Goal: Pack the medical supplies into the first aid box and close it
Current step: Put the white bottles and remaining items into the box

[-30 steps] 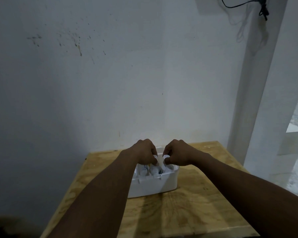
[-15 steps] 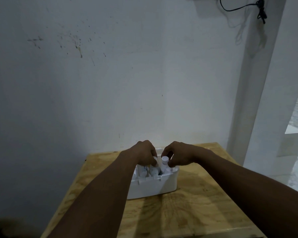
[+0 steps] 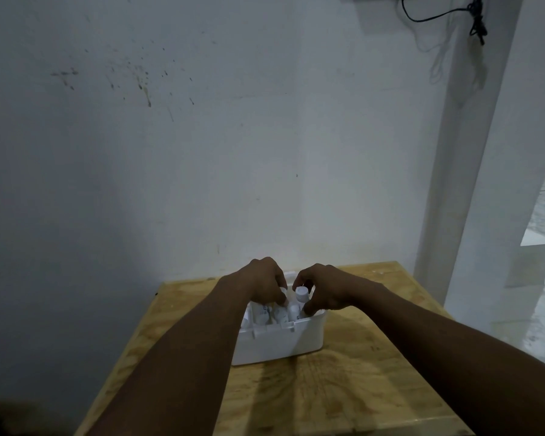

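Note:
A white first aid box (image 3: 296,341) stands open on a plywood table (image 3: 343,388), packed with several small white bottles (image 3: 279,313) standing upright. My left hand (image 3: 265,283) curls over the left bottles, its fingertips on their tops. My right hand (image 3: 323,289) curls round a white-capped bottle (image 3: 301,294) that sticks up above the others at the right of the box. No lid of the box shows.
A stained white wall (image 3: 202,152) rises right behind the table. A white pillar (image 3: 472,184) stands to the right, with a black cable (image 3: 475,20) hanging near its top. The table's front and right parts lie bare.
The white-capped bottle under my right hand now stands higher and shows more plainly. Both hands have stayed over the box, shifting only slightly.

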A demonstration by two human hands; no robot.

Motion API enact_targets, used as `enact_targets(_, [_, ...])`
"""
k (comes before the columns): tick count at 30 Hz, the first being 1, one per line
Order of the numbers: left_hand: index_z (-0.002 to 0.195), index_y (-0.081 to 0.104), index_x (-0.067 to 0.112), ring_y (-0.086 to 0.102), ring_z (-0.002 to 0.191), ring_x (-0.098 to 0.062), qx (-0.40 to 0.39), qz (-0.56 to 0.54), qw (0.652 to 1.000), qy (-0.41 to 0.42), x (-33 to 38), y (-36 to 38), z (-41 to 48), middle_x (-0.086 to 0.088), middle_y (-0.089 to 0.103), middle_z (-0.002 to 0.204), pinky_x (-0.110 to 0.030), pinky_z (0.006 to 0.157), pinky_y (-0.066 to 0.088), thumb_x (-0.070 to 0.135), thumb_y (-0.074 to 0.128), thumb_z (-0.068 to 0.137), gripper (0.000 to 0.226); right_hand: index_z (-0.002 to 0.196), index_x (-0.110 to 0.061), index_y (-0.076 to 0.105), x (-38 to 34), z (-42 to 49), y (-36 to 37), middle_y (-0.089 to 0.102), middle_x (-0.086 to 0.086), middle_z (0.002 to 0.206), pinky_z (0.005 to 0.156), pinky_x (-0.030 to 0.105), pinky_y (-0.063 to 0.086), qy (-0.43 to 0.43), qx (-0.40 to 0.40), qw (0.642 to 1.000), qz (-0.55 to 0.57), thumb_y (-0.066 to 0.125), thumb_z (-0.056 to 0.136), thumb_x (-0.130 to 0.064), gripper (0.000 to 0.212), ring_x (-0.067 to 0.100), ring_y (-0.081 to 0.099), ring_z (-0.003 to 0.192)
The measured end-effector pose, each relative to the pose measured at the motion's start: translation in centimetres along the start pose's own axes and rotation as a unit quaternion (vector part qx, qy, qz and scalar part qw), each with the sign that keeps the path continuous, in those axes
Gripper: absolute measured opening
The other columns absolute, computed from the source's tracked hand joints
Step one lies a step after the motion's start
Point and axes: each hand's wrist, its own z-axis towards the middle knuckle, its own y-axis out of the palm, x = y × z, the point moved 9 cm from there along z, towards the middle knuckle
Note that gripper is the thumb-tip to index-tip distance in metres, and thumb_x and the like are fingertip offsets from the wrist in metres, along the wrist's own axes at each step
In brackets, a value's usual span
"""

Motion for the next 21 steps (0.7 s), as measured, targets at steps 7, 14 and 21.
enact_targets(7, [0.110, 0.077, 0.011, 0.067, 0.081, -0.018, -0.007, -0.003, 1.000, 0.000, 0.03, 0.00, 0.17, -0.008, 0.073, 0.112, -0.025, 0.071, 0.055, 0.018, 0.084, 0.079, 0.033, 0.114, -0.010, 0.069, -0.19, -0.09, -0.53, 0.069, 0.007, 0.118, 0.084, 0.032, 0.053, -0.014, 0.025, 0.999, 0.017, 0.074, 0.081, -0.011, 0.033, 0.025, 0.066, 0.102])
enact_targets(14, [0.113, 0.075, 0.010, 0.070, 0.079, -0.021, -0.018, -0.014, 1.000, -0.007, -0.12, 0.14, 0.28, -0.010, 0.073, 0.108, -0.028, 0.072, 0.060, 0.018, 0.084, 0.080, 0.035, 0.107, -0.012, 0.072, 0.20, 0.21, -0.32, 0.073, 0.005, 0.109, 0.078, 0.029, 0.056, -0.010, 0.018, 0.999, 0.030, 0.076, 0.079, -0.015, 0.028, 0.022, 0.071, 0.093])
enact_targets(21, [0.113, 0.075, 0.011, 0.068, 0.073, -0.019, -0.026, -0.017, 0.999, -0.011, -0.13, 0.26, 0.44, -0.011, 0.074, 0.108, -0.021, 0.059, 0.053, 0.018, 0.084, 0.080, 0.035, 0.102, -0.015, 0.073, 0.35, 0.22, -0.48, 0.069, 0.001, 0.097, 0.072, 0.026, 0.051, -0.001, 0.018, 1.000, 0.020, 0.078, 0.077, -0.022, 0.027, 0.018, 0.065, 0.086])
